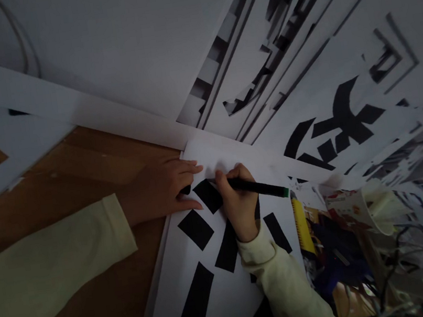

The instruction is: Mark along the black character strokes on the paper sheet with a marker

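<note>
Black marker (265, 187): over the white sheet (178, 272), its long axis running crosswise with a slight slant; writing end toward the left hand (164, 187), green end rightward.
Right-hand (241, 212) grip: pinching the marker between thumb and fingers.
Left-hand grip: fingers spread on the sheet's edge, near the writing end.
Black shapes (196, 229): on the sheet around both hands, some partly covered by the right arm.
Brown counter (111, 311): under the left forearm.
White panels (100, 53): just beyond the sheet.
Yellow object (303, 227): beside the sheet's right edge.
Paper cup (348, 209): tilted, mouth rightward, pale contents unclear.
</note>
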`<state>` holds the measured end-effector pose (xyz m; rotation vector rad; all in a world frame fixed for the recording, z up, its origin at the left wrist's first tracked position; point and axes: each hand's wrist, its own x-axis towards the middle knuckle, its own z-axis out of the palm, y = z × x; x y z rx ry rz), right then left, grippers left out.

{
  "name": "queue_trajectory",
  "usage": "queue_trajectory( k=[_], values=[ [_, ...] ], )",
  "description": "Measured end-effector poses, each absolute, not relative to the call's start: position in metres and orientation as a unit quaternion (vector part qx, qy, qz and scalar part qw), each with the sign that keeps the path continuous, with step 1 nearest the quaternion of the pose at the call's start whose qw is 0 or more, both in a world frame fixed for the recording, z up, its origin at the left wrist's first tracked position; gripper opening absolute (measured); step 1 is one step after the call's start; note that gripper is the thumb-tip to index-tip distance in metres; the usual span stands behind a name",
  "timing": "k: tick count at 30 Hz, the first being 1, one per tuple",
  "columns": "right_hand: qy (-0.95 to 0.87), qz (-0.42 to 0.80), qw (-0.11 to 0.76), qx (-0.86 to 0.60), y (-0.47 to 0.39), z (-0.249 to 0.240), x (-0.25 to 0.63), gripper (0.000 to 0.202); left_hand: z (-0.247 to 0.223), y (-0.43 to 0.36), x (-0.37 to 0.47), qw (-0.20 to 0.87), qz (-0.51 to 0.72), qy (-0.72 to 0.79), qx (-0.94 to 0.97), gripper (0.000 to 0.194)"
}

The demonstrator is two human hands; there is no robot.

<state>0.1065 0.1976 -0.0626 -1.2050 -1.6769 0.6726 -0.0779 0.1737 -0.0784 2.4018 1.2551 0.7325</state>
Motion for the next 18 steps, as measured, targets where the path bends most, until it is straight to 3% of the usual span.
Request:
queue_trajectory(
  k=[6,18],
  values=[
    [-0.666,0.28,0.524,-0.451,0.198,-0.064,0.109,0.032,-0.081,0.175,-0.079,0.171,0.256,0.442,0.842,0.043],
    [-0.737,0.329,0.433,-0.402,0.198,-0.066,0.109,0.029,-0.099,0.183,-0.086,0.161,0.306,0.399,0.849,0.05]
  ],
)
